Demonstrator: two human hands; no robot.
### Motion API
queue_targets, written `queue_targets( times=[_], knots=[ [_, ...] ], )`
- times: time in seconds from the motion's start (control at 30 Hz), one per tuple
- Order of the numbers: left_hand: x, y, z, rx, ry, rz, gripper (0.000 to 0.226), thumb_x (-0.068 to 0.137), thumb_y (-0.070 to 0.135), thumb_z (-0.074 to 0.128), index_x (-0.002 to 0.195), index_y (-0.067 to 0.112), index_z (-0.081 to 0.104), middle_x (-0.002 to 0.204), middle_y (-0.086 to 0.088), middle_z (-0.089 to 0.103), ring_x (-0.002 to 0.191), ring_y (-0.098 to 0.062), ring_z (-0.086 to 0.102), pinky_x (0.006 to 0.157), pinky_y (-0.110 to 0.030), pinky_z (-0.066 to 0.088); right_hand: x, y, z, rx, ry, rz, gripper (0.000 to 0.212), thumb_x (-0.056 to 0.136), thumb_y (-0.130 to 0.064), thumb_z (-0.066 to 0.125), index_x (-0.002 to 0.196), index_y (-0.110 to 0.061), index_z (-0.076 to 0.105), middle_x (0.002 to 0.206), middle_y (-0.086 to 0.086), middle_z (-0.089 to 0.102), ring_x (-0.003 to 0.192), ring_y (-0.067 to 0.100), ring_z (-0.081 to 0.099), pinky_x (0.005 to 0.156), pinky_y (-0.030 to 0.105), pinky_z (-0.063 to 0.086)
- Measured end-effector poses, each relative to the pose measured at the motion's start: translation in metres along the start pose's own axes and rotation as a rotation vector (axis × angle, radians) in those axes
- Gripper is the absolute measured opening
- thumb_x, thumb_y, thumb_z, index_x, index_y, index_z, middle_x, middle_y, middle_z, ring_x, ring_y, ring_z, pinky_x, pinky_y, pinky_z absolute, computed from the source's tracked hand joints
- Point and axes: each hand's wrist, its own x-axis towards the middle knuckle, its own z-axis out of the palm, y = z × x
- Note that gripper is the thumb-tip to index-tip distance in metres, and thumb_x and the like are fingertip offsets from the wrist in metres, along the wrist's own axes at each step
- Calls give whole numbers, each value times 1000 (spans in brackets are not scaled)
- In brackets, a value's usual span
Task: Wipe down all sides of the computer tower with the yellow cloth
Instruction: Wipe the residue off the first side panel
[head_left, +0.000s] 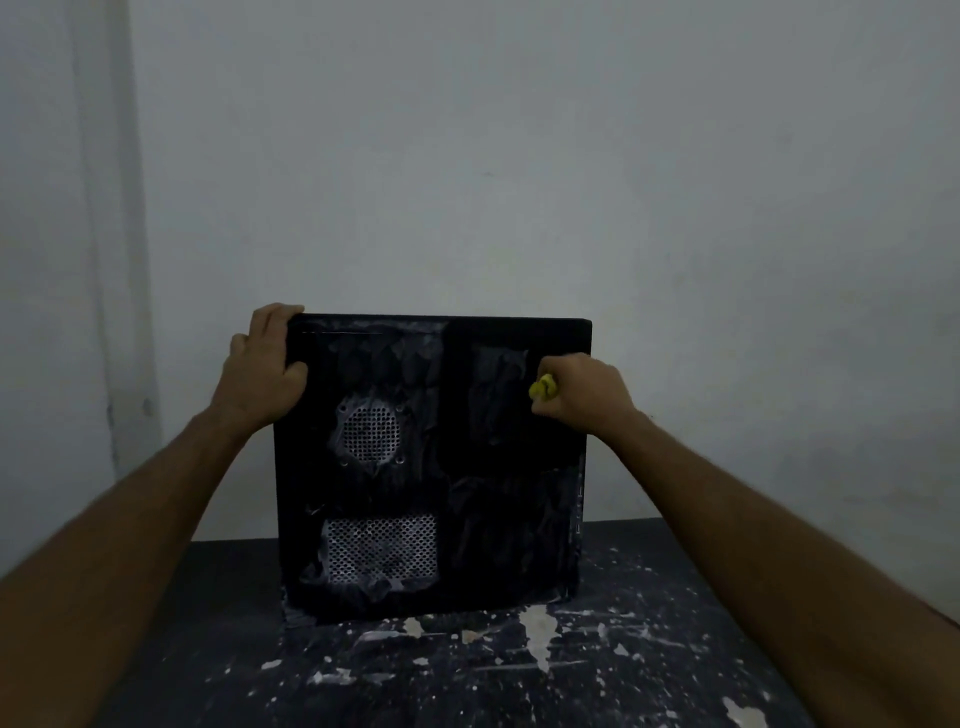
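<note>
The computer tower (434, 462) stands upright on the paint-spattered table (649, 639), its broad vented side panel facing the camera and its long axis running left to right across the view. The left hand (265, 364) grips its top left corner, and the right hand (576, 389) is fisted around the balled yellow cloth (543, 388) against the panel's upper right. Hard wiping pressure there could tip or slide the tower backward if the left hand's hold slackens.

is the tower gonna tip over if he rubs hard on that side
Possibly: the computer tower stands upright on the table, a tall flat panel. The left hand grips its top corner, likely steadying it while the right hand presses the yellow cloth.
</note>
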Motion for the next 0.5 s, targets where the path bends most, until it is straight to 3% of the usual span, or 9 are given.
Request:
queue_targets(
  times=[0.1, 0.2, 0.33, 0.47, 0.5],
  knots=[
    [-1, 0, 0, 1, 8, -13, 75, 74, 27, 43, 149, 21, 35, 153, -3, 32, 121, -48, 44, 107, -57, 37, -6, 3, 8, 43, 119, 9, 26, 81, -34, 72, 96, -18, 60, 94, 5, 62, 78, 28, 61, 64, 37, 51],
    [0, -1, 1, 7, 10, 0, 75, 73, 27, 43, 148, 21, 35, 153, -3, 32, 121, -47, 45, 107, -57, 38, -15, 1, 17, -18, -50, -91, 25, 80, -35, 72, 98, -20, 62, 97, 2, 64, 84, 27, 64, 65, 32, 45],
    [0, -2, 2, 9, 13, -5, 75, 73, 28, 43, 148, 21, 36, 152, -3, 32, 120, -47, 46, 106, -58, 38, -25, 7, 26, 48, 73, 0, 23, 80, -33, 73, 93, -17, 61, 90, 2, 61, 75, 24, 60, 61, 34, 49],
    [1, -4, 2, 9, 11, 5, 75, 74, 27, 43, 148, 20, 35, 152, -3, 33, 123, -46, 45, 107, -58, 37, -32, 8, 28, -15, -110, -72, 21, 79, -34, 72, 91, -22, 60, 89, -2, 61, 79, 24, 62, 63, 32, 47],
    [2, -4, 2, 7, 10, 3, 75, 74, 27, 43, 148, 20, 35, 152, -3, 33, 123, -46, 45, 107, -58, 37, -32, 10, 27, -12, -85, -43, 21, 78, -34, 72, 88, -21, 60, 86, -2, 60, 77, 23, 61, 62, 32, 46]
  ],
)
